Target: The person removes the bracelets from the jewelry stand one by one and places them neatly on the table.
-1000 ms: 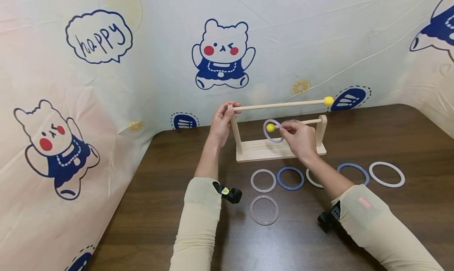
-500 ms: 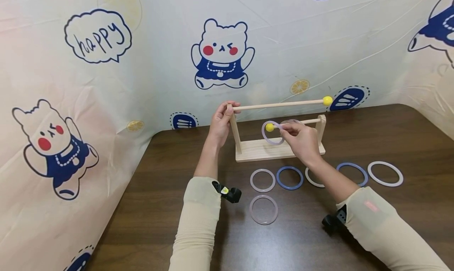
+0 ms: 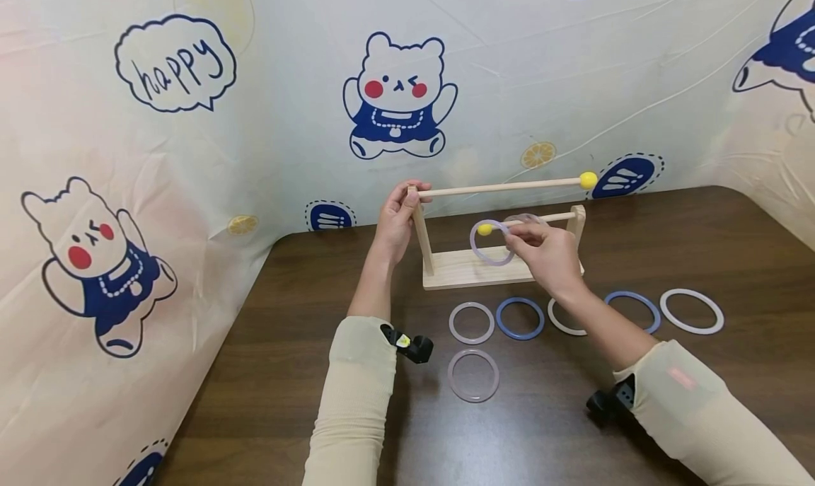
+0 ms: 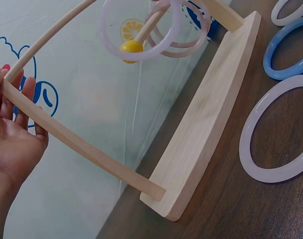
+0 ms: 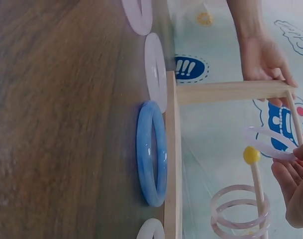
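My left hand [image 3: 395, 221] grips the top of the left post [image 3: 423, 235] of a wooden stand, whose base [image 3: 467, 268] rests on the table. My right hand [image 3: 549, 256] pinches a lavender ring [image 5: 270, 148] between thumb and fingers. The ring is upright at the yellow ball [image 3: 484, 229] that ends the lower rod [image 3: 560, 218], and overlaps it in the head view. Farther along this rod hang translucent pinkish rings [image 5: 241, 188], mostly hidden behind the right hand in the head view. The upper rod [image 3: 503, 188] carries no ring and ends in another yellow ball [image 3: 588, 180].
On the brown table [image 3: 305, 373], in front of the stand, lie two pale lilac rings [image 3: 451, 323], a blue ring [image 3: 520, 338], a white ring partly under the right forearm, a second blue ring [image 3: 630, 294] and another white ring [image 3: 690, 330]. A printed curtain [image 3: 286, 83] hangs behind.
The lavender ring has moved slightly down around the level of the yellow ball, and my right wrist has shifted right and a little lower. My left hand stays on the post.
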Tool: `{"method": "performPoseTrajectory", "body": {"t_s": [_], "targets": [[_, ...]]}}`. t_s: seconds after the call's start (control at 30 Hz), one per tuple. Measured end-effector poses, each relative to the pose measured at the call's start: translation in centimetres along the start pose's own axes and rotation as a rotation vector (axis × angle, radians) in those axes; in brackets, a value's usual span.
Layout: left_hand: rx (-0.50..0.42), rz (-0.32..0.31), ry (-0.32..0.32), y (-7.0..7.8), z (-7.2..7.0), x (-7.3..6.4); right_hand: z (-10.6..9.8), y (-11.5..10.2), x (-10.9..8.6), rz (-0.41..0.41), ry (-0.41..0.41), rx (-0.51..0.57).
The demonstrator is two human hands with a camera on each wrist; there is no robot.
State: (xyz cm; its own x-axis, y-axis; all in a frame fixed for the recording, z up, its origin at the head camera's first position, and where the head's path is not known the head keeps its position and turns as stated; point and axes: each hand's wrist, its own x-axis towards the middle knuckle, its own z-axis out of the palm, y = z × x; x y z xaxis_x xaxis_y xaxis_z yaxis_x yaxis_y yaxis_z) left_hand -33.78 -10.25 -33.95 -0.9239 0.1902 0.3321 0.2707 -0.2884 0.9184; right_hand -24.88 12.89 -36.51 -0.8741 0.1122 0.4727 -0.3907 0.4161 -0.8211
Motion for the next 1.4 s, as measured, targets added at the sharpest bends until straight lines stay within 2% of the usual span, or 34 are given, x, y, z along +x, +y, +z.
{"method": "performPoseTrajectory", "body": {"t_s": [0.13, 0.27, 0.53, 0.77, 0.87, 1.0, 1.2, 1.4], "targets": [[-0.006, 0.003, 0.000, 0.0, 0.1, 0.0, -0.4, -0.5, -0.2, 0.135, -0.055, 0.146], [-0.010, 0.003, 0.003, 0.0, 0.1, 0.1, -0.8, -1.2, -0.3, 0.236, -0.100, 0.292], [0.013, -0.019, 0.019, 0.0, 0.1, 0.0, -1.4, -1.4, -0.8, 0.335, -0.171, 0.410], [0.013, -0.022, 0.018, 0.1, 0.1, 0.0, -2.0, -1.0, -1.2, 0.432, -0.229, 0.616], [0.012, -0.027, 0.018, 0.0, 0.1, 0.0, -2.3, -1.0, -1.3, 0.484, -0.246, 0.666], [0.016, -0.028, 0.015, 0.0, 0.0, 0.0, -2.7, -0.7, -1.6, 0.520, -0.260, 0.695], [0.014, -0.026, 0.016, 0.0, -0.1, 0.1, -3.2, -0.7, -1.8, 0.531, -0.288, 0.776], [0.006, -0.019, 0.012, -0.1, 0.0, 0.1, -3.7, -0.6, -2.2, 0.558, -0.334, 0.804]]}}
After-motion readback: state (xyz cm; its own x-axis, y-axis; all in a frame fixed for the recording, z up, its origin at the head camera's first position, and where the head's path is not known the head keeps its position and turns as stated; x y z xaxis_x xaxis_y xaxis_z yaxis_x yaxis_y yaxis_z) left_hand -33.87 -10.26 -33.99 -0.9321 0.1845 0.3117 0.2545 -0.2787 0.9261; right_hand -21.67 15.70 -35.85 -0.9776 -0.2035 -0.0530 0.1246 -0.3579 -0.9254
